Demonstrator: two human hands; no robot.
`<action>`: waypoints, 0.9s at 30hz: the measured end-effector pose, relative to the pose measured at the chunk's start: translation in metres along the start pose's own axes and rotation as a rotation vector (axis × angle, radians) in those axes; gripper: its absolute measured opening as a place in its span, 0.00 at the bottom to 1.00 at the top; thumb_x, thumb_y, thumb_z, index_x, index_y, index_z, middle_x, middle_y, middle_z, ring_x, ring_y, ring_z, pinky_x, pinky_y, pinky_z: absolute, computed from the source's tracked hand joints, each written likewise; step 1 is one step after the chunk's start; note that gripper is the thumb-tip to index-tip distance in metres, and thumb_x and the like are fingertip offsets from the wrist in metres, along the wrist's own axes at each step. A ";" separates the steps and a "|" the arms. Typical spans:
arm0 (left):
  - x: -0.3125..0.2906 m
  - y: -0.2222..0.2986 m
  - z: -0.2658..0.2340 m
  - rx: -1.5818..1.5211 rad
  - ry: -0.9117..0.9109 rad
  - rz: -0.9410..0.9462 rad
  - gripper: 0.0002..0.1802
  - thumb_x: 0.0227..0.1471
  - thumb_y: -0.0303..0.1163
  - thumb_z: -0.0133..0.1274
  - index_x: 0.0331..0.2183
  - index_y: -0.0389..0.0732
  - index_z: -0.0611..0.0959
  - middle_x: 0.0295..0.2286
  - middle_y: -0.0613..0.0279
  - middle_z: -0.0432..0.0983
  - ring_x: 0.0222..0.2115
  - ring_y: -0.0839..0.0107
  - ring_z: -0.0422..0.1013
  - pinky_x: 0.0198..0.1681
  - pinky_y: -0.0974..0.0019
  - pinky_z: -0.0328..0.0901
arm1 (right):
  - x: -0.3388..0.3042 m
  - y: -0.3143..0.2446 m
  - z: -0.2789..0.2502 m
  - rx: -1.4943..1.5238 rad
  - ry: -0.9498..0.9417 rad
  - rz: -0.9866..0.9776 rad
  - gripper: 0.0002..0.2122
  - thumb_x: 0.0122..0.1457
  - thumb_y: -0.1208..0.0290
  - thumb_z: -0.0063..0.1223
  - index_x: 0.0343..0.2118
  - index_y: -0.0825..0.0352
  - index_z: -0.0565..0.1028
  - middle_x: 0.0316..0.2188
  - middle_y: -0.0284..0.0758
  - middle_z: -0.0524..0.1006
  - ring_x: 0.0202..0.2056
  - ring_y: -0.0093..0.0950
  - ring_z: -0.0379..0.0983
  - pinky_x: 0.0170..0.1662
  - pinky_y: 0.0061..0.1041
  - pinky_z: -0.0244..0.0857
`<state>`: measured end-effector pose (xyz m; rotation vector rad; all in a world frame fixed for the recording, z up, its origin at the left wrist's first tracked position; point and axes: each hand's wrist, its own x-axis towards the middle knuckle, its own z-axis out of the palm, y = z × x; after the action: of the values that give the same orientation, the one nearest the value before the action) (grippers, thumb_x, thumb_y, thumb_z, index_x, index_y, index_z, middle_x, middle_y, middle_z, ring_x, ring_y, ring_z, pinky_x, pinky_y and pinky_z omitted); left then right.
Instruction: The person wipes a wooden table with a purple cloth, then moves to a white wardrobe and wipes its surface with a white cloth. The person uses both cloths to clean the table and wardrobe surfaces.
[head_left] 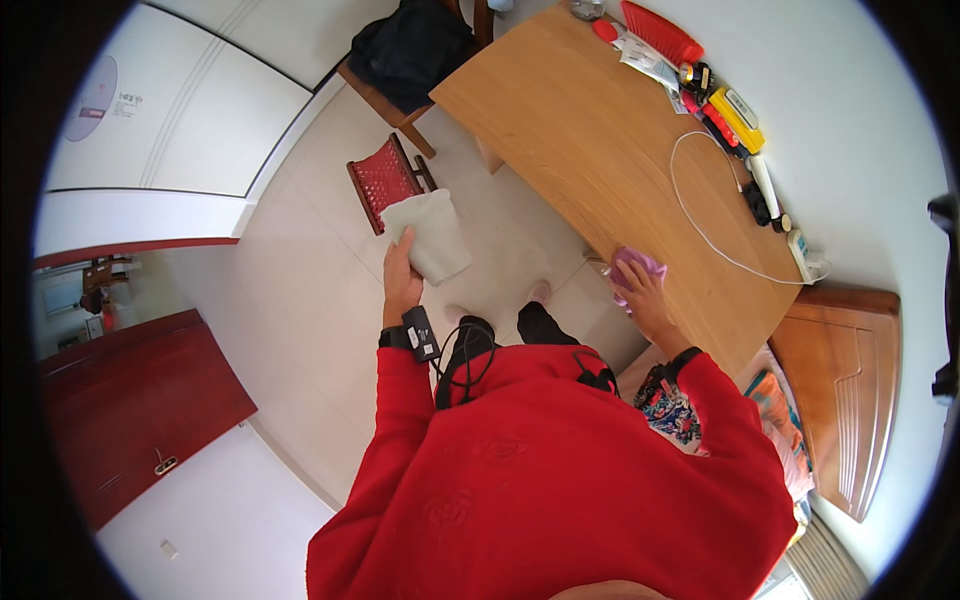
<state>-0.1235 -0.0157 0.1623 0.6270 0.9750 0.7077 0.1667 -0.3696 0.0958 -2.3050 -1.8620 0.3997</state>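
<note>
My left hand [402,282] is closed on the near left edge of a pale folded cloth [432,238], held out over the floor. My right hand [645,300] is at the front edge of the wooden desk [600,140], with its fingers bent over a bunched, shiny purple cloth [641,262]. That cloth appears to touch the desk edge; the fingertips are partly lost in its folds. A small black box [420,333] with a cable is fixed to my left wrist.
A folding stool with a red woven seat [380,182] stands beyond the pale cloth. Behind it, a wooden chair bears a dark garment [412,50]. A white cable [690,215], a yellow item [735,120] and a red dustpan-like item [662,32] lie along the desk's wall side.
</note>
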 end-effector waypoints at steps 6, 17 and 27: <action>0.009 -0.004 0.005 -0.021 0.029 -0.020 0.23 0.54 0.36 0.54 0.49 0.35 0.71 0.43 0.59 0.72 0.43 0.68 0.70 0.46 0.64 0.66 | 0.020 -0.002 -0.001 -0.079 0.006 -0.018 0.20 0.44 0.77 0.52 0.44 0.57 0.76 0.61 0.33 0.57 0.61 0.38 0.53 0.53 0.44 0.53; -0.013 -0.018 -0.008 -0.110 0.226 0.041 0.26 0.54 0.37 0.54 0.51 0.35 0.69 0.47 0.59 0.70 0.47 0.67 0.68 0.51 0.64 0.63 | 0.230 -0.010 0.021 -0.083 0.125 -0.202 0.16 0.50 0.74 0.48 0.42 0.55 0.77 0.62 0.33 0.56 0.61 0.39 0.51 0.55 0.49 0.50; 0.025 -0.002 -0.016 -0.139 0.208 0.031 0.26 0.54 0.36 0.53 0.51 0.35 0.69 0.46 0.58 0.71 0.47 0.67 0.68 0.51 0.63 0.63 | 0.345 -0.048 0.018 -0.051 0.139 -0.110 0.17 0.50 0.75 0.49 0.42 0.52 0.78 0.62 0.33 0.55 0.61 0.39 0.50 0.54 0.54 0.50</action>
<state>-0.1284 0.0046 0.1412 0.4532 1.0986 0.8735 0.1833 -0.0238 0.0541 -2.1865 -1.9399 0.1746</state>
